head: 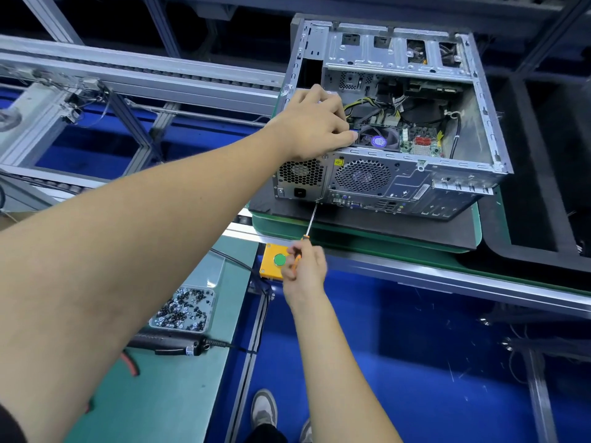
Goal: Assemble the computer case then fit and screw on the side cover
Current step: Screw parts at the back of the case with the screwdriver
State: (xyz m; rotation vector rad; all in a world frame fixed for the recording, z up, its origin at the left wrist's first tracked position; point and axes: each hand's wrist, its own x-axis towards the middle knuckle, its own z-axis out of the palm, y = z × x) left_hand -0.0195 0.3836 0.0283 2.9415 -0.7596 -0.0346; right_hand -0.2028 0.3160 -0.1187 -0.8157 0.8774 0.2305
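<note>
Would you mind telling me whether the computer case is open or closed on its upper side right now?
Open. The computer case has no side cover on top: its fan, cables and circuit board show inside.

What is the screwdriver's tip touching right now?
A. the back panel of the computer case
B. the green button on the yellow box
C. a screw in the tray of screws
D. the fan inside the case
A: the right hand holds the screwdriver, and its tip meets the rear panel of the computer case beside the power supply grille.

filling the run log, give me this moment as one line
left hand grips computer case top rear edge | right hand holds screwdriver, tip at rear panel | side cover absent
</note>
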